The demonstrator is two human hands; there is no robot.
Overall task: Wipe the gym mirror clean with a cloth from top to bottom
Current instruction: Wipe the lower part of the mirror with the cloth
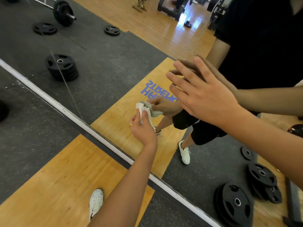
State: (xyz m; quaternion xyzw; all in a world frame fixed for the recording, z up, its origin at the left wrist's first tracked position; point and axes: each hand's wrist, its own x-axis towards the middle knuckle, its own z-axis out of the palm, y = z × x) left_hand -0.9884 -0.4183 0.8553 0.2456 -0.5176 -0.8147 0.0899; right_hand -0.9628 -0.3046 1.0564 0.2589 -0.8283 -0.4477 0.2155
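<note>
Now I'm wiping low on the mirror [114,63]: my left hand [142,130] is gripping the cloth [142,108] against it at the fingertips, and my right hand [201,95] is bracing flat, fingers straight, above. Next, I judge, come strokes down toward the frame [98,135].

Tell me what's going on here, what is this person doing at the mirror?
A person is cleaning a gym mirror. The left hand grips a crumpled white cloth and presses it to the glass low down, near the bottom frame. The right hand lies flat on the glass higher up, fingers spread. Weight plates show in the reflection.
</note>
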